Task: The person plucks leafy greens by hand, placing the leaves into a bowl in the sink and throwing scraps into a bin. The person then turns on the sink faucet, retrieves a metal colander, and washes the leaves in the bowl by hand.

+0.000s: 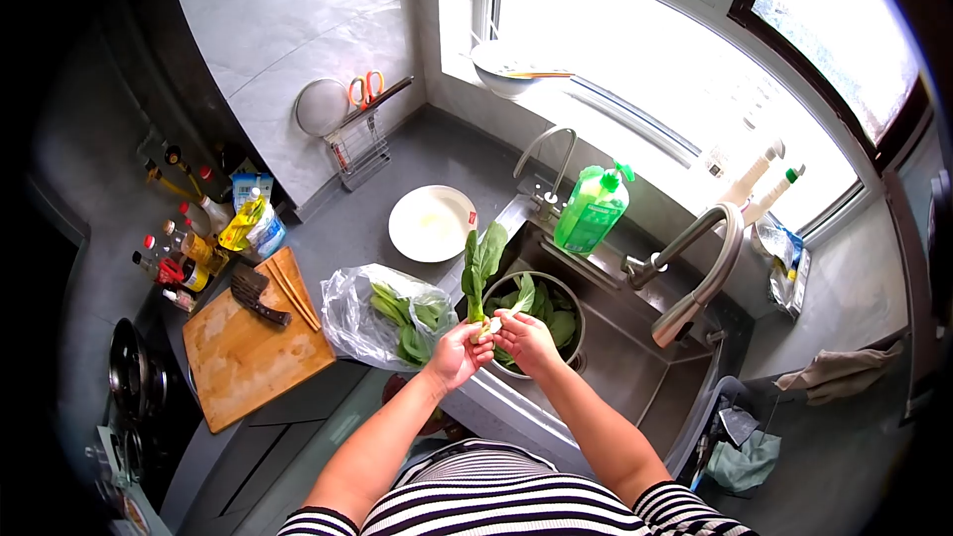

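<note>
Green leaves of a bok choy (pixel 483 256) stand upright above the person's two hands, near the front edge of the sink (pixel 627 382). The left hand (pixel 459 355) has its fingers closed round the base of the plant, while the right hand (pixel 526 339) meets it there, thumb and fingertips pinched together at the pale stalk end; exactly what the right fingertips grip is too small to tell. Just behind the right hand, a round metal pot (pixel 583 316) sits in the sink with more leaves (pixel 561 323) inside. To the left of the hands, a clear plastic bag (pixel 345 310) lies on the counter (pixel 342 228), its mouth towards them and further greens (pixel 392 303) showing in it. Beyond the bag is a white plate (pixel 422 223) with a small red mark at its rim. Farther left, a wooden board (pixel 253 367) bears a dark-handled cleaver (pixel 260 300) and a pair of chopsticks (pixel 290 293) lying side by side. Behind the sink stands a green soap bottle (pixel 592 218), between a thin tap (pixel 569 154) and a larger curved faucet (pixel 733 243). Striped sleeves (pixel 675 508) cover the person's upper arms.
</note>
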Motion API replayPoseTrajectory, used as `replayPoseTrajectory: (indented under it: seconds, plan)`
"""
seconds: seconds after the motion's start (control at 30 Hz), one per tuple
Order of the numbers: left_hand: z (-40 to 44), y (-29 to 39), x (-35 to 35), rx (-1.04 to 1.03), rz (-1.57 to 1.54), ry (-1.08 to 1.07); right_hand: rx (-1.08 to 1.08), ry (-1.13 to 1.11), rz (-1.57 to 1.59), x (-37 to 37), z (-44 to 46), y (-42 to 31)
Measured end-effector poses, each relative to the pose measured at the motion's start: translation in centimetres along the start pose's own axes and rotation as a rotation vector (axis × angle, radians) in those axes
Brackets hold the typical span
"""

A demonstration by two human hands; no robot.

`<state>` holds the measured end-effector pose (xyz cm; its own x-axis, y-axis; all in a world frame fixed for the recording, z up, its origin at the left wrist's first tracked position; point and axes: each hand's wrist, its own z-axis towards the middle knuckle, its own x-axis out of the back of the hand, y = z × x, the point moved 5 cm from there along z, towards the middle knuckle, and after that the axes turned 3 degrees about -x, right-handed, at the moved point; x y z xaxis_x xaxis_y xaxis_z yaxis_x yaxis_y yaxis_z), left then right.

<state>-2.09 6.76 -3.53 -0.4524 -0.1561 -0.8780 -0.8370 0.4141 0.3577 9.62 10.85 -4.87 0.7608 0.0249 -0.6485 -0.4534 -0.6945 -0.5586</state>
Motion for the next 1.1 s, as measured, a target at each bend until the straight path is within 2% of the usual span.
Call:
replayPoseTrajectory:
  seconds: [0.03, 0.13, 0.2, 0.27, 0.3, 0.37, 0.4, 0.43, 0.53, 0.7, 0.8, 1.0, 1.07, 1.1]
  plan:
    - [0.0, 0.1, -0.1, 0.003, 0.012, 0.047, -0.001, 0.005, -0.009, -0.4, -0.1, -0.3]
    - [-0.2, 0.6, -1.3, -0.026, 0.022, -0.174, 0.125, 0.169, -0.144, 2.2, 1.5, -1.0]
    - [-0.6, 0.7, -2.0, -0.034, 0.253, -0.042, 0.085, 0.183, -0.297, 3.9, 2.2, -2.2]
    - [-1.0, 0.8, -1.7, -0.034, 0.357, 0.044, -0.095, 0.333, -0.734, 4.6, 2.1, -2.6]
    - [-0.8, 0.6, -1.2, -0.025, 0.349, 0.057, -0.066, 0.417, -1.011, 4.6, 1.8, -3.1]
    - [-0.4, 0.6, -1.1, -0.007, 0.393, 0.073, 0.19, 0.203, -1.058, 1.0, 0.0, -4.7]
    - [-0.3, 0.7, -1.1, 0.004, 0.443, 0.085, 0.314, 0.092, -1.075, -0.6, -0.5, -5.1]
    - [-0.4, 0.6, -0.9, 0.017, 0.491, 0.1, 0.358, -0.047, -0.893, -1.6, -0.2, -4.7]
    - [-0.5, 0.5, -0.8, 0.019, 0.629, 0.109, 0.289, -0.122, -0.937, -3.5, -0.9, -4.1]
    - [-0.8, 1.2, -1.1, -0.138, 0.776, 0.204, 0.305, -0.053, -0.644, -3.6, -1.2, -4.2]
    - [-0.3, 1.0, -0.7, -0.137, 0.663, 0.099, 0.383, 0.001, -0.654, -2.9, -1.0, -3.7]
    - [-0.1, 0.4, -1.4, -0.187, 0.477, 0.062, 0.175, 0.125, -0.122, 0.9, 0.0, -2.6]
    - [-0.5, 0.5, -1.5, -0.102, 0.406, 0.02, 0.137, 0.205, -0.37, 3.4, 0.5, -3.3]
    - [-0.7, 0.6, -1.4, -0.059, 0.371, -0.001, 0.084, 0.272, -0.668, 4.3, 0.5, -3.5]
